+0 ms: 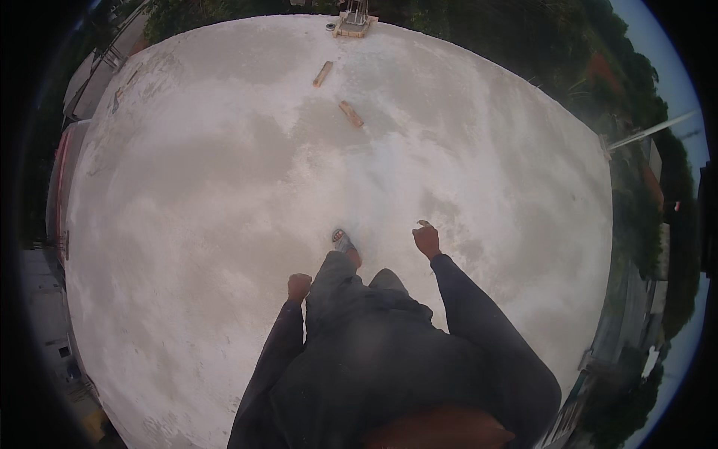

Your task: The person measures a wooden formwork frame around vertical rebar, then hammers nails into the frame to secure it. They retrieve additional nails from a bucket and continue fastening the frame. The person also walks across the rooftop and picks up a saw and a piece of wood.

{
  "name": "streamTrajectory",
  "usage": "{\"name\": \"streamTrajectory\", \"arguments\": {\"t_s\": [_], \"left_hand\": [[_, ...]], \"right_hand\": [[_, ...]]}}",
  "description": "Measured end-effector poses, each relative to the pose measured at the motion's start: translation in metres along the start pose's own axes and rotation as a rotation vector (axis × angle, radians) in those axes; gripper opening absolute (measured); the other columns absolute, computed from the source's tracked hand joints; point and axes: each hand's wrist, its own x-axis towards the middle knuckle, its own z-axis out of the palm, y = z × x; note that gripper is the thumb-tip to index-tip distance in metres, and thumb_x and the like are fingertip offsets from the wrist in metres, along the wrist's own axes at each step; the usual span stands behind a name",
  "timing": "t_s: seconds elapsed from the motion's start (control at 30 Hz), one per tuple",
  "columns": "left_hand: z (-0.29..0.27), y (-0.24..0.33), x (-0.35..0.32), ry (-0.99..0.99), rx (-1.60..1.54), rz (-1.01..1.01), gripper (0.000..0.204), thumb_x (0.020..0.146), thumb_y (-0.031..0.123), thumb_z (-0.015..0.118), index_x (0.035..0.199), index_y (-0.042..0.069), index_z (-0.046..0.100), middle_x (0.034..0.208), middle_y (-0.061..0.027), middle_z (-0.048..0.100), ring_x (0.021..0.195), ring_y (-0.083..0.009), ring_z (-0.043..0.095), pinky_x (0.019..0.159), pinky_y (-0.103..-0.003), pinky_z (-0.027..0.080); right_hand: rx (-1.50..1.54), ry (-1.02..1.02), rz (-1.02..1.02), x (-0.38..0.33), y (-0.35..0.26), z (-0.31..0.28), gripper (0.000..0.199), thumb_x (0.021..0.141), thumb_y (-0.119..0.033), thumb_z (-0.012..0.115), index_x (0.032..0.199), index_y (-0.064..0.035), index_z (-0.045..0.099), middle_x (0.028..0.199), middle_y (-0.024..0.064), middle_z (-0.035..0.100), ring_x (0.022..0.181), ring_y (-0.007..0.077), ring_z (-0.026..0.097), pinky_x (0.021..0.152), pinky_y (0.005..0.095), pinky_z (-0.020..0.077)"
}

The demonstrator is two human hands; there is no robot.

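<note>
My left hand (pixel 299 286) hangs low beside my grey trouser leg, its fingers curled in and nothing sticking out of it. Farther forward on the right, my right hand (pixel 427 241) is closed round a small pale thing (pixel 424 223), too small to name, that shows at its far side. Both hands are held above the pale concrete surface (pixel 224 187), apart from it. Between them my sandalled foot (pixel 343 242) is set forward.
Two short wooden pieces (pixel 323 74) (pixel 351 114) lie ahead on the concrete. At the far edge a wood-framed base (pixel 354 25) has metal bars rising from it, with a small round object (pixel 330 27) beside it. A pale pole (pixel 651 132) juts past the right edge. Trees and buildings lie beyond.
</note>
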Motion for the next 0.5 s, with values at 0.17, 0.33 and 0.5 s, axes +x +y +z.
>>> {"name": "streamTrajectory", "arguments": {"t_s": [0.17, 0.33, 0.5], "left_hand": [[-0.124, -0.007, 0.136, 0.211, -0.969, -0.581, 0.024, 0.091, 0.018, 0.064, 0.104, 0.000, 0.073, 0.086, -0.0102, 0.072, 0.069, -0.0158, 0.069, 0.056, -0.029, 0.051], [-0.212, 0.024, 0.228, 0.251, -0.900, -0.472, 0.028, 0.092, 0.017, 0.065, 0.109, -0.005, 0.071, 0.089, -0.0123, 0.073, 0.073, -0.0185, 0.069, 0.070, -0.033, 0.055], [-0.243, 0.100, 0.350, 0.081, -0.840, -0.422, 0.030, 0.092, 0.017, 0.065, 0.113, -0.004, 0.071, 0.112, -0.0192, 0.073, 0.103, -0.0298, 0.070, 0.091, -0.039, 0.053]], "right_hand": [[-0.024, -0.128, 0.478, -0.010, 0.025, 0.013, 0.044, 0.078, -0.020, 0.064, 0.118, -0.0031, 0.067, 0.108, 0.0228, 0.072, 0.106, 0.0377, 0.068, 0.093, 0.0444, 0.0537], [-0.136, -0.310, 0.548, 0.067, 0.028, 0.016, 0.048, 0.077, -0.021, 0.064, 0.122, -0.0028, 0.065, 0.116, 0.0244, 0.069, 0.114, 0.0384, 0.066, 0.097, 0.0442, 0.0524], [-0.194, -0.439, 0.363, 0.292, -0.008, 0.055, 0.050, 0.080, -0.021, 0.063, 0.126, -0.0010, 0.061, 0.114, 0.0259, 0.068, 0.110, 0.0399, 0.066, 0.096, 0.0468, 0.0520]]}}
